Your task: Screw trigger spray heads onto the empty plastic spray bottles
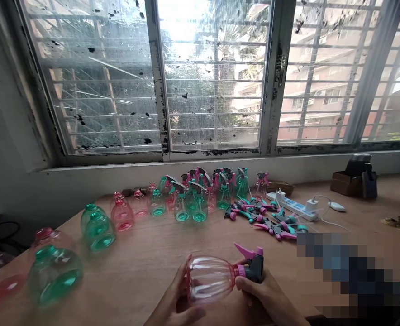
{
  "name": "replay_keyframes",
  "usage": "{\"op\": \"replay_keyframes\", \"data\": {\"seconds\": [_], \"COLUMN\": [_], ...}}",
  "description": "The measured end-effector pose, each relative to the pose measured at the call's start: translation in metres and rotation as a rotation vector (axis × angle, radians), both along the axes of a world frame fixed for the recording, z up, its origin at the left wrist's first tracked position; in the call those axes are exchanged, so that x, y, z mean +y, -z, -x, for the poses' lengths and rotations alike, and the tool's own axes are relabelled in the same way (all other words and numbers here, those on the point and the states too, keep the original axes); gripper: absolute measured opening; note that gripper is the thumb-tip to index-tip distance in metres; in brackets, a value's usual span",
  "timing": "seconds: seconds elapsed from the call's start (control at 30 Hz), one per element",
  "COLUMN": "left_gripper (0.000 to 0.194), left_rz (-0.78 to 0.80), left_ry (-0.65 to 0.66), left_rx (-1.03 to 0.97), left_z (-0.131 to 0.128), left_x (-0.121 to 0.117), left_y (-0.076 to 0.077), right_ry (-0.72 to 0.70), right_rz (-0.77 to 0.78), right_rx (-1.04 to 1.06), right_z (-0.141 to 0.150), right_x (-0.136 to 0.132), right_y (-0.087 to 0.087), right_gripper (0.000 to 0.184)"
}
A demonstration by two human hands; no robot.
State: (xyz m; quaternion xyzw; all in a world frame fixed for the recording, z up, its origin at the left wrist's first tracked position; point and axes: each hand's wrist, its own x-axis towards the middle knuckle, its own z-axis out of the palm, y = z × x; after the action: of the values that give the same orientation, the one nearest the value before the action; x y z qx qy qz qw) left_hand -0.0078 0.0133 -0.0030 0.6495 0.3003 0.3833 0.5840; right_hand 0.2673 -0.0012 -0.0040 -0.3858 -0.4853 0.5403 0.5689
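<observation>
A clear pink spray bottle (209,278) lies on its side in the air above the front of the table, its base to the left. My left hand (180,299) is wrapped around the base end of the bottle. At the neck, my right hand (263,292) grips the black-and-pink trigger spray head (253,267), thumb against the collar. The head sits on the bottle's neck; whether it is fully tightened I cannot tell. Beyond my hands lies a pile of loose trigger spray heads (271,221) in pink, teal and black.
Open-necked green bottles (55,276) and pink bottles (122,215) stand along the left side. Several bottles with spray heads (199,203) stand at the back below the window. A power strip (297,207) with cables and a cardboard box (344,182) are at the right; a blurred-out patch covers the front right.
</observation>
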Motion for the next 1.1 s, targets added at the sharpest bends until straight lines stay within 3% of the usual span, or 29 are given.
{"op": "replay_keyframes", "data": {"seconds": [0.17,0.3,0.43,0.53,0.9,1.1], "left_gripper": [0.11,0.109,0.119,0.116,0.106,0.107], "left_rz": [-0.051,-0.099,-0.026,0.016,-0.082,-0.01], "left_ry": [-0.019,-0.026,-0.018,-0.007,-0.015,0.052], "left_rx": [0.002,0.0,0.038,0.011,-0.026,-0.088], "left_z": [-0.004,-0.003,0.005,0.007,-0.004,-0.004], "left_x": [-0.002,-0.001,0.003,0.004,0.0,-0.003], "left_y": [-0.004,0.003,0.013,0.016,0.001,-0.005], "right_ry": [0.009,0.012,0.022,0.019,-0.007,0.019], "right_rz": [-0.012,-0.008,0.019,0.017,0.011,0.016], "right_rx": [-0.014,-0.012,0.012,0.011,0.022,0.011], "right_z": [-0.002,-0.002,0.0,0.001,0.0,0.0], "right_x": [0.0,0.001,0.001,0.0,-0.002,-0.002], "right_y": [0.001,0.003,0.003,0.002,-0.002,0.0], "right_gripper": [0.049,0.05,0.051,0.051,0.049,0.051]}}
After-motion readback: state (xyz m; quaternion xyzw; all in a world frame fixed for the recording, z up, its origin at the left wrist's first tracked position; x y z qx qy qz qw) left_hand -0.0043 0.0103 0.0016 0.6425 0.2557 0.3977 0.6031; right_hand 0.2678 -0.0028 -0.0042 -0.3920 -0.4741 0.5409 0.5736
